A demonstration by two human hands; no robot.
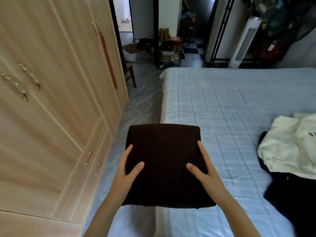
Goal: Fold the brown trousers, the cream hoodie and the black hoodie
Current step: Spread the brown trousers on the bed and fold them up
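Note:
The brown trousers (164, 158) are folded into a thick dark square, held in the air over the left edge of the bed. My left hand (127, 165) grips its left side, thumb on top, fingers along the edge. My right hand (202, 165) grips its right side the same way. The cream hoodie (289, 147) lies crumpled at the right edge of the bed. Under and below it lies the black hoodie (290, 194), unfolded and partly cut off by the frame.
The bed with a light blue checked sheet (230, 103) fills the right half. A tall pale wooden wardrobe (59, 93) stands on the left, with a narrow floor strip between. A white tower fan (244, 41) and a shoe rack (169, 52) stand beyond.

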